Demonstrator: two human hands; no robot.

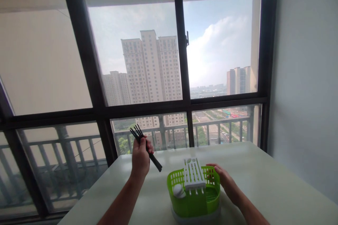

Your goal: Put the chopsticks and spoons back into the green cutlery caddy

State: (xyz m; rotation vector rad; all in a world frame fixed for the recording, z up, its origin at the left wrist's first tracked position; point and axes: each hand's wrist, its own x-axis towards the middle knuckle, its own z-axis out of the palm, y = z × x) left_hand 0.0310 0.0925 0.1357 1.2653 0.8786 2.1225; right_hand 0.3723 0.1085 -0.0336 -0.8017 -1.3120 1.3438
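Basket (188, 205), green, on worktop (264, 175); left of it, dark sticks (155, 161) in left hand (141, 154), fingers closed round them; right of it, right hand (225, 178), fingers half-spread against it.

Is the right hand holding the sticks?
No, the left hand grips the sticks, while the right hand is at the basket.

Tall towers (150, 70) beyond dark-framed window (183, 52).

The basket (194, 204) and rack (195, 178) look like smooth plastic, the sticks (155, 162) matt, the tabletop (264, 182) glossy.
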